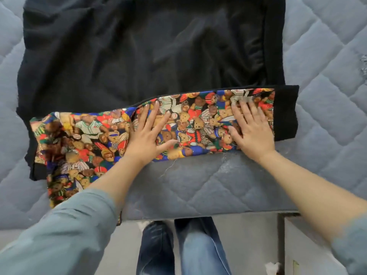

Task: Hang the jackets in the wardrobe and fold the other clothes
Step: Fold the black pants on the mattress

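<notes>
1. A black garment (139, 56) lies spread flat on the bed, filling most of the far half of the view, its cloth creased in soft folds
2. Its near edge is turned over towards the person, showing a bright lining printed with teddy bears (95, 139) in sports kit; this printed band runs from the left side across to the right, where it ends against a plain black cuff or hem (286, 114)
3. At the left the printed band widens and droops over the bed's near edge, partly hidden under the person's left arm
4. The left hand (147, 133) lies flat on the printed band near its middle, fingers straight and spread, pressing the cloth down and gripping nothing
5. The right hand (252, 128) lies flat on the same band further right, just short of the black cuff, fingers likewise straight and spread, palm down, holding nothing
6. Both forearms are bare below grey-green sleeves (65, 235) pushed up towards the elbows
7. The bed is a bare grey quilted mattress (321, 96) with a diamond stitch pattern
8. Below the mattress edge the person's legs in blue jeans (198, 249) stand on a pale floor
</notes>
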